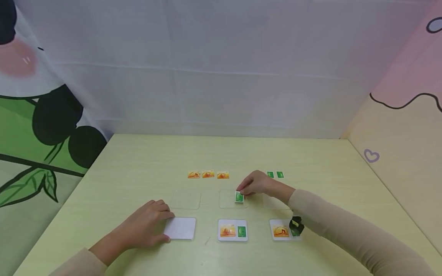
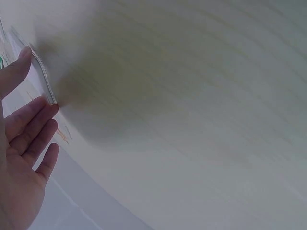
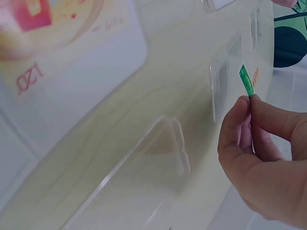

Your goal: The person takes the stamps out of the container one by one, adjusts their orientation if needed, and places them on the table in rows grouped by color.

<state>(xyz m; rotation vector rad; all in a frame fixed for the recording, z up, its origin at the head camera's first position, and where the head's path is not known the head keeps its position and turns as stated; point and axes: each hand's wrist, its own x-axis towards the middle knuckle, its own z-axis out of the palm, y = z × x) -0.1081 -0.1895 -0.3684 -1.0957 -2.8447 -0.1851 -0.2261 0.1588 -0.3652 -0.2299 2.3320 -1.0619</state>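
My left hand [image 1: 145,224] holds a blank white card [image 1: 180,229] in a clear case by its left corners, thumb at the near one and fingers at the far one. In the left wrist view the thumb and fingertips meet the case's edge [image 2: 45,79]. My right hand [image 1: 259,182] pinches a small green stamp [image 1: 239,197] between thumb and fingertips. The stamp is over the middle clear lid [image 1: 226,202]; in the right wrist view the pinched green stamp [image 3: 246,80] stands tilted above the table.
A middle card [image 1: 232,221] bears an orange and a green stamp, as does the right card [image 1: 272,237], partly covered by a black wrist item [image 1: 296,225]. Orange stamps [image 1: 208,174] and two green stamps [image 1: 280,174] lie farther back. Clear lids flank the middle one, including a left lid [image 1: 185,199].
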